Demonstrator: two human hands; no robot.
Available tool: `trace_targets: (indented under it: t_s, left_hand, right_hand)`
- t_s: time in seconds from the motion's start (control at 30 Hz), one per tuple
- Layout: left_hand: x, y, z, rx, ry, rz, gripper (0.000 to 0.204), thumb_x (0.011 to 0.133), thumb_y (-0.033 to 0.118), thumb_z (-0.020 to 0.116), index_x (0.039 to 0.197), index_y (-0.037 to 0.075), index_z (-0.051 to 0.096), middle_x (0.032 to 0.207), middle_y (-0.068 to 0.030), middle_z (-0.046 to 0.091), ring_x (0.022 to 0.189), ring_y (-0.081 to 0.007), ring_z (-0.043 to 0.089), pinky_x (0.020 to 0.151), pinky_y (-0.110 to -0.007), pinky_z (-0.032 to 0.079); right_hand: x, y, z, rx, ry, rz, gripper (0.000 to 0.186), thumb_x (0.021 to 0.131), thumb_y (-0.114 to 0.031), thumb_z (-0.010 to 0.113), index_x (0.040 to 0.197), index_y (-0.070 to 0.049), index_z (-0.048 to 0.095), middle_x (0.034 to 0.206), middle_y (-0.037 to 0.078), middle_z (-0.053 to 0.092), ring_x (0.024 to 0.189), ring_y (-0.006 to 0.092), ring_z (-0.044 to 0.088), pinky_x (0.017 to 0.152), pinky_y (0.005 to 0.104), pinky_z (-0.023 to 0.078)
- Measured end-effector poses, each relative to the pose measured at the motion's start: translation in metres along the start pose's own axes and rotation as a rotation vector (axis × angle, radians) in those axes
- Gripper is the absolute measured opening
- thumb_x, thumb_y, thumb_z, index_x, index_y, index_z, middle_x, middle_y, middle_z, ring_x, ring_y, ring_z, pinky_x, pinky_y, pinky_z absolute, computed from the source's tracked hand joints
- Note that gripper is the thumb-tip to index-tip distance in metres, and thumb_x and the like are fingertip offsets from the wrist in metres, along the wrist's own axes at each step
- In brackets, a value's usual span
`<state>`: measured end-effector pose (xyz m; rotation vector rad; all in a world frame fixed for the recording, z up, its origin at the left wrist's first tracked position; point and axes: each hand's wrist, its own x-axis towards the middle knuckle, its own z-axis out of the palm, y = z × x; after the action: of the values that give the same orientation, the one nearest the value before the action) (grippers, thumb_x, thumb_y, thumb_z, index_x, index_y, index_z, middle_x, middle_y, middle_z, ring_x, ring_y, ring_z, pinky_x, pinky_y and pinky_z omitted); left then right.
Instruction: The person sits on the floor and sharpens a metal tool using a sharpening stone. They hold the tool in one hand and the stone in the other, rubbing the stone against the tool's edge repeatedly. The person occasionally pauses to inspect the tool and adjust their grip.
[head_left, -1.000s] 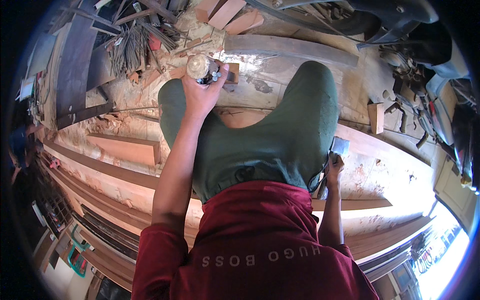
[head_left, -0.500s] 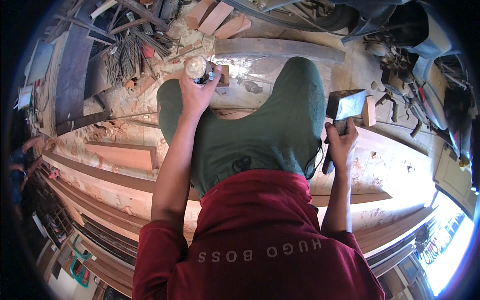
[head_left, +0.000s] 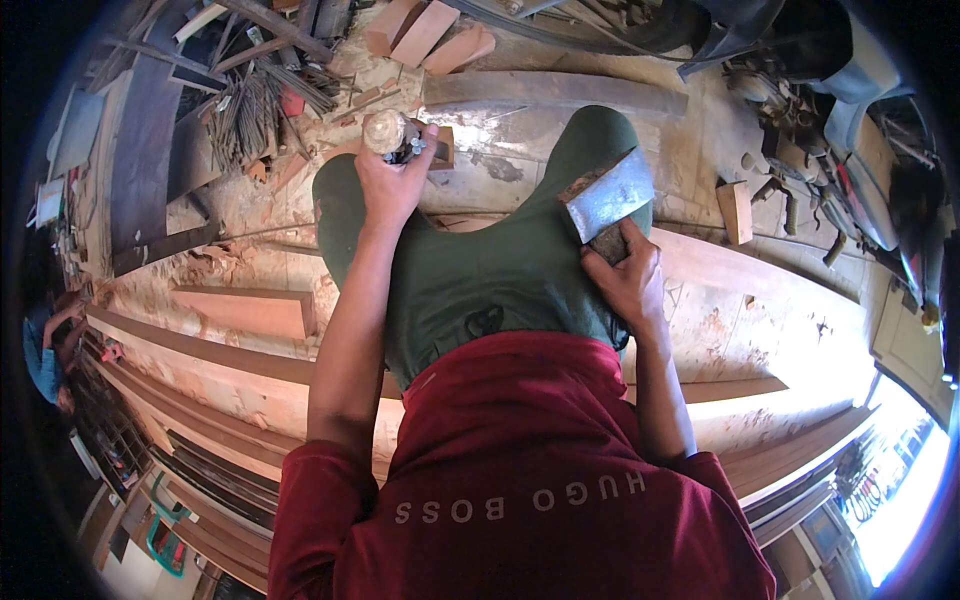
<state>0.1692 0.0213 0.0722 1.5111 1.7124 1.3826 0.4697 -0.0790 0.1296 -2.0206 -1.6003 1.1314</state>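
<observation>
My left hand (head_left: pixel 395 180) is closed around an upright tool with a round, pale, worn wooden end (head_left: pixel 385 132). Small bluish-silver bits show beside the fingers, and the tool's lower end is hidden. Just right of the left thumb sits a brown wood block (head_left: pixel 442 148). Over my right thigh, my right hand (head_left: pixel 632 275) grips the short handle of a striking tool whose broad, rectangular metal head (head_left: pixel 610 197) shines on its face and looks rough and brown along one side. I cannot tell its exact kind.
A curved dark beam (head_left: pixel 560 90) lies ahead of my knees. Several wood blocks (head_left: pixel 425 35) lie beyond it, and a small block (head_left: pixel 735 212) stands at right. Long planks (head_left: pixel 200 345) cross behind me. Thin rods (head_left: pixel 255 125) are heaped at left. Another person's arm (head_left: pixel 65 320) shows at the left edge.
My right hand has swung the metal-headed tool leftward, from beside my right knee to above the thigh, and turned its head. The left hand stays nearly in place. The other person's arm has shifted.
</observation>
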Motion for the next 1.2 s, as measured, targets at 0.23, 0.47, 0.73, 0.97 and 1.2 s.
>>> trace_targets:
  t_s: [0.23, 0.47, 0.73, 0.97, 1.2]
  left_hand:
    - [-0.002, 0.008, 0.001, 0.044, -0.015, -0.001, 0.023, 0.083, 0.015, 0.083, 0.088, 0.002, 0.065, 0.076, -0.0011, 0.064, 0.069, -0.0108, 0.057, 0.066, -0.029, 0.049]
    - [-0.004, 0.001, 0.003, 0.029, 0.011, 0.024, 0.021, 0.084, 0.014, 0.082, 0.085, 0.001, 0.066, 0.076, -0.0008, 0.064, 0.069, -0.0101, 0.057, 0.066, -0.028, 0.049]
    - [-0.001, 0.002, 0.004, 0.065, 0.002, 0.044, 0.022, 0.084, 0.015, 0.082, 0.088, 0.0, 0.066, 0.077, -0.0009, 0.065, 0.069, -0.01, 0.057, 0.066, -0.028, 0.049]
    - [0.005, 0.011, -0.005, -0.016, -0.104, 0.066, 0.017, 0.082, 0.009, 0.081, 0.091, 0.002, 0.068, 0.079, -0.0004, 0.066, 0.073, -0.0098, 0.059, 0.07, -0.027, 0.049]
    - [0.017, 0.014, -0.015, -0.02, -0.25, 0.059, 0.017, 0.081, 0.005, 0.08, 0.094, 0.003, 0.069, 0.08, 0.0001, 0.067, 0.075, -0.0083, 0.06, 0.071, -0.026, 0.049]
  right_hand:
    - [0.002, 0.008, 0.002, -0.045, 0.02, -0.106, 0.05, 0.073, -0.031, 0.076, 0.112, -0.002, 0.063, 0.085, 0.027, 0.069, 0.085, 0.0473, 0.067, 0.076, 0.0516, 0.052]
    - [0.006, 0.008, 0.002, -0.048, -0.011, -0.11, 0.05, 0.073, -0.033, 0.077, 0.111, -0.003, 0.064, 0.087, 0.027, 0.069, 0.086, 0.0469, 0.067, 0.078, 0.0516, 0.052]
    - [0.009, 0.009, 0.005, -0.07, 0.04, -0.146, 0.045, 0.073, -0.033, 0.075, 0.106, -0.004, 0.065, 0.086, 0.027, 0.069, 0.085, 0.0464, 0.068, 0.077, 0.0516, 0.053]
    - [0.013, 0.006, 0.003, -0.08, 0.009, -0.131, 0.042, 0.073, -0.033, 0.075, 0.103, -0.004, 0.065, 0.071, 0.022, 0.066, 0.077, 0.0422, 0.069, 0.073, 0.0509, 0.053]
    - [0.015, 0.009, 0.006, -0.09, 0.037, -0.151, 0.043, 0.073, -0.034, 0.075, 0.104, -0.005, 0.066, 0.063, 0.018, 0.065, 0.071, 0.0396, 0.069, 0.073, 0.0498, 0.054]
